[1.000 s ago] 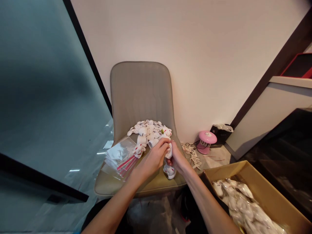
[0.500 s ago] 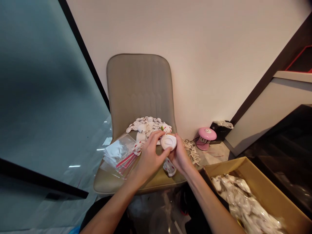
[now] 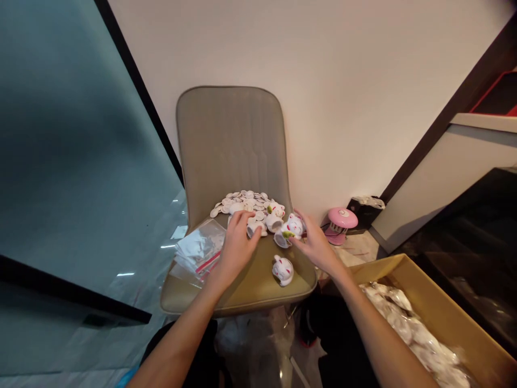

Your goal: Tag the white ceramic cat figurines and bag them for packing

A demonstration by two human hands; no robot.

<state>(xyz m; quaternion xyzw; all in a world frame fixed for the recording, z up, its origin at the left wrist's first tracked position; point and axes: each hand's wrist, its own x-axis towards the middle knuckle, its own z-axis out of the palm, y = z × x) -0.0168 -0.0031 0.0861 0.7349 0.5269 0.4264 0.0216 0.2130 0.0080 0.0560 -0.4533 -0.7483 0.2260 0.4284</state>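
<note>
On the chair seat (image 3: 258, 280) my right hand (image 3: 315, 243) has its fingers and thumb around a white lucky cat figurine (image 3: 295, 225), which is tilted with its round base towards the left. My left hand (image 3: 236, 248) reaches over a white figurine (image 3: 258, 228), its fingers and thumb apart around it; whether they touch is unclear. Between the hands lies another lucky cat (image 3: 274, 220). One more cat figurine (image 3: 283, 270) lies nearer the seat's front edge. Behind them is a pile of small white discs (image 3: 246, 198).
Clear plastic bags (image 3: 197, 250) with red strips lie on the seat's left. At right stands a cardboard box (image 3: 436, 291) of wrapped white items (image 3: 420, 334). A pink lamp-like device (image 3: 341, 220) and a black box (image 3: 365, 213) stand by the wall (image 3: 343, 81).
My hands have moved apart from the white-based piece they held together. My right hand is now at the cat figurine on the right, my left at the one beside the pile.
</note>
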